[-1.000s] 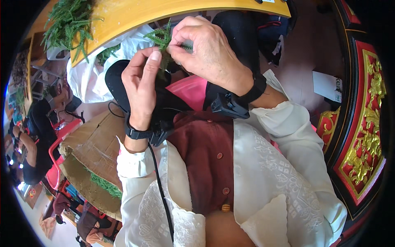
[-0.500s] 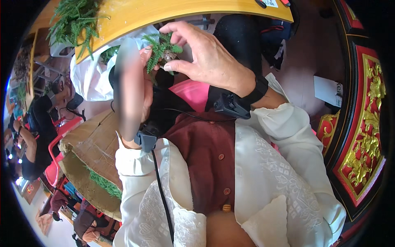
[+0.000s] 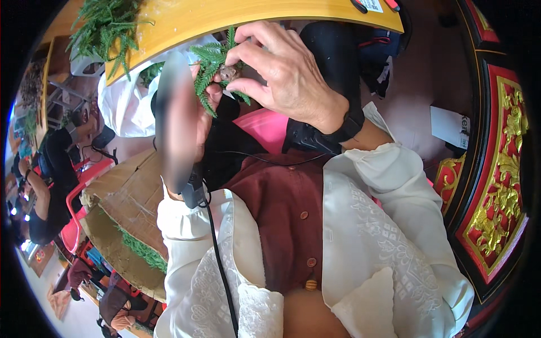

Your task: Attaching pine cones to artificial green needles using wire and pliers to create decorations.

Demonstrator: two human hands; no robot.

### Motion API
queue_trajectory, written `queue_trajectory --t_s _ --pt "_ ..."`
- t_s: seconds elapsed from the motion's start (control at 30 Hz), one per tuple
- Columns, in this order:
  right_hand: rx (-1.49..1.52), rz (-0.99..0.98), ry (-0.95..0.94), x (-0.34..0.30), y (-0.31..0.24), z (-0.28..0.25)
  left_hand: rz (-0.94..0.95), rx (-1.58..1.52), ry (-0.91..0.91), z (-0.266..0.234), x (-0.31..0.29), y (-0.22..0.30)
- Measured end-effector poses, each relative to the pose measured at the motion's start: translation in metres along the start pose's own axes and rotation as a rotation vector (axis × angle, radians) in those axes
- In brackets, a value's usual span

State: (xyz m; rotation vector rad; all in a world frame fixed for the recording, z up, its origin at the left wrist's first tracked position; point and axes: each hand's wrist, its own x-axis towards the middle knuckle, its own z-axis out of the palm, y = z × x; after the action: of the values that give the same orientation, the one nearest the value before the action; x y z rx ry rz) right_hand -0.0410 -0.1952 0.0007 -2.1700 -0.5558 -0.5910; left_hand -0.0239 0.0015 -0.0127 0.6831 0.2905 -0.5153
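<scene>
My left hand (image 3: 198, 128), partly smeared by a blur along its outer side, is closed on an artificial evergreen sprig (image 3: 205, 82). A small brownish cone (image 3: 228, 73) sits among the sprig's green fronds, facing my right hand. My right hand (image 3: 282, 76) is curved over the sprig from the right, fingers bent and apart. Its index fingertip is by the upper fronds and its thumb tip lies just below the cone. Whether those fingertips touch the sprig I cannot tell. A dark strap circles my right wrist, and a small dark device with a cable is at my left wrist.
A yellow table (image 3: 225, 19) edges the far side, with a heap of green sprigs (image 3: 107, 28) at its left. Below hangs a white plastic bag (image 3: 127, 107). An open cardboard box (image 3: 121, 191) holds more greenery on my left. A carved gold-and-red panel (image 3: 501, 169) stands right.
My right hand's fingers have curled in closer around the cone, and the hand has shifted slightly away from me. The sprig has turned in my left hand, its fronds now pointing differently.
</scene>
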Motion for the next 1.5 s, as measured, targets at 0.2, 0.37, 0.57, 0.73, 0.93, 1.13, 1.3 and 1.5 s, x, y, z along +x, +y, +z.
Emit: queue_trajectory --t_s 0.2,0.37,0.57,0.73,0.93,1.13,1.3,1.5 --pt "-0.086 -0.011 0.044 0.001 -0.004 0.004 0.021 -0.018 -0.008 0.001 -0.001 0.003" --pt "-0.117 -0.045 0.026 -0.002 -0.002 0.009 -0.006 -0.069 -0.036 0.000 0.001 0.005" --pt "-0.038 -0.127 0.112 0.000 0.003 0.012 0.072 0.068 -0.026 0.008 -0.001 0.003" --pt "0.006 -0.123 0.108 0.000 0.004 0.012 0.189 0.260 0.040 0.005 -0.001 -0.004" --pt "0.129 -0.016 0.143 -0.005 -0.007 0.020 0.185 0.188 0.078 0.003 0.000 -0.008" --pt "0.312 0.241 0.103 -0.003 -0.009 0.014 0.192 0.225 0.042 0.009 -0.002 -0.006" --pt "0.450 0.388 0.090 -0.006 -0.010 0.017 0.200 0.210 0.055 0.011 -0.002 -0.009" --pt "0.608 0.527 0.083 -0.005 -0.010 0.018 0.231 0.316 0.094 0.015 -0.004 -0.010"
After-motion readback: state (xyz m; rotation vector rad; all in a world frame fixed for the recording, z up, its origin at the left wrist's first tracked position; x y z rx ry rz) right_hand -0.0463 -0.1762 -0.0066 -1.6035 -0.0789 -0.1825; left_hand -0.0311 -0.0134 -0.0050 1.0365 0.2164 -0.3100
